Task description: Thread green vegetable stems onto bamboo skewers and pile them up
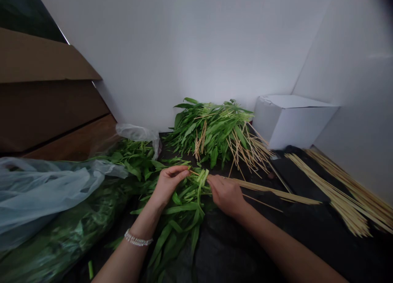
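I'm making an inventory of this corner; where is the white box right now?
In the head view, the white box stands right of centre, just right of the heaped greens and beyond the fanned sticks.

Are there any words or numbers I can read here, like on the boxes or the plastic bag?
No, none that can be read.
White box: no readable words; any tiny marks at its top edge are too small.
Cardboard box: nothing readable.
Clear plastic bag: nothing readable.
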Motion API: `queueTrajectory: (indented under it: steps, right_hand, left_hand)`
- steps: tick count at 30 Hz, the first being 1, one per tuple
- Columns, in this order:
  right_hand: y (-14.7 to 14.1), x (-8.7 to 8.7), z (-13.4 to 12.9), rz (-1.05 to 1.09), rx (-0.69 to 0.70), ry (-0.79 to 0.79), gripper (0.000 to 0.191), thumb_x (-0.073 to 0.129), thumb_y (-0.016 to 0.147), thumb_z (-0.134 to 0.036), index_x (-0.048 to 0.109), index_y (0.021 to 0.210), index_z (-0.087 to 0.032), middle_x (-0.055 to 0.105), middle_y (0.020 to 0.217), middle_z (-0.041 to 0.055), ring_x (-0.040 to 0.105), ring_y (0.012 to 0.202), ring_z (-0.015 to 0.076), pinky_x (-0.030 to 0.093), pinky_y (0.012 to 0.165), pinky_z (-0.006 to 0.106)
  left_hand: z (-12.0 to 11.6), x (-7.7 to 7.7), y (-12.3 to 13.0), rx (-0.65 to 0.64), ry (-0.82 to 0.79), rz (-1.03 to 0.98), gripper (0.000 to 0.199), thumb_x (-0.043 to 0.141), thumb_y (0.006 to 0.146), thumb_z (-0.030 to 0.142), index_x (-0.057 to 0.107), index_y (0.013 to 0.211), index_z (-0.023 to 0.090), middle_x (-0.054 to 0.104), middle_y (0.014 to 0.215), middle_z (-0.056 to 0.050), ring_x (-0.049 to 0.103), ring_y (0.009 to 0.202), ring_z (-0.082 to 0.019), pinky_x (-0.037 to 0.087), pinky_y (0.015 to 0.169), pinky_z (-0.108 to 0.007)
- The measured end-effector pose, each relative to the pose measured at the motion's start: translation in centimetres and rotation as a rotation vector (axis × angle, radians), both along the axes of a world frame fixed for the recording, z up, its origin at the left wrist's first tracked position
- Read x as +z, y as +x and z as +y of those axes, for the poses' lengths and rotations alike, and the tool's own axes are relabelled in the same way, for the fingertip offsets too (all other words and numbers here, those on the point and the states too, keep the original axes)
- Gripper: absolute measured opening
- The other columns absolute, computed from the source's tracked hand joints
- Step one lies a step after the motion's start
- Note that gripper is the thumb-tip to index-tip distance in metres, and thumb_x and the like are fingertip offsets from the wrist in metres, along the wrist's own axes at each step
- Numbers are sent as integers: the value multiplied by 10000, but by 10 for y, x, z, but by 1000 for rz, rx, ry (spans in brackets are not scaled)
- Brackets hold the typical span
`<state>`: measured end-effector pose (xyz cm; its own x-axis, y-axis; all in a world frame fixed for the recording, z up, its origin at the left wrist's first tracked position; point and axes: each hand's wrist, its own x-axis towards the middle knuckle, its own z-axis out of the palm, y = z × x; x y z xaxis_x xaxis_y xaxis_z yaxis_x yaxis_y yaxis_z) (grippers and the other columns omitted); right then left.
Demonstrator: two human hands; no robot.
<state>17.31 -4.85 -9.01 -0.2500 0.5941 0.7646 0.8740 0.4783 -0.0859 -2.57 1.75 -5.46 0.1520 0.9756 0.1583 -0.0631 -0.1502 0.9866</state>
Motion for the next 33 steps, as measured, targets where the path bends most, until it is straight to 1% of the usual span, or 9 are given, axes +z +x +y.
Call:
queueTrajectory:
  steps: [7, 13, 19, 28, 33]
  right_hand:
    - [1, 1, 0, -15, -2, -5, 239, 395, 944, -142, 634, 960, -147, 610, 702, 21, 545, 607, 131, 353, 583, 263]
    - [1, 0, 0, -31, -23, -17, 238, 399, 937, -141, 636, 960, -150, 604, 697, 19, 536, 596, 129, 351, 579, 267]
    - [1, 0, 0, -30, -10, -23, 233, 398, 939, -143, 630, 953, -149, 595, 693, 16, 539, 605, 135, 352, 584, 273]
    - [0, -4, 1, -45, -12, -43, 229, 404, 934, -139, 632, 952, -155, 602, 703, 17, 533, 610, 132, 349, 588, 266]
    - [-1, -6, 1, -44, 3, -41, 233, 403, 932, -130, 631, 973, -153, 617, 721, 22, 552, 635, 140, 357, 598, 272]
  left_hand:
    - [-2, 1, 0, 5, 2, 22, 279, 865, 578, 332, 784, 793, 175, 773, 786, -60, 693, 743, -192, 530, 827, -328]
    - [-4, 4, 2, 19, 5, 40, 298, 875, 548, 348, 783, 770, 171, 771, 795, -69, 693, 751, -208, 531, 803, -336]
    - [-3, 4, 1, 18, 1, 53, 254, 865, 567, 337, 784, 747, 177, 767, 765, -55, 689, 736, -193, 522, 805, -320]
    - [-4, 4, 3, -18, -42, 61, 292, 879, 532, 368, 778, 718, 167, 760, 710, -57, 687, 680, -191, 538, 766, -326]
    - [-5, 3, 5, -35, -64, 70, 296, 886, 519, 368, 770, 706, 171, 757, 708, -52, 681, 670, -174, 534, 756, -307]
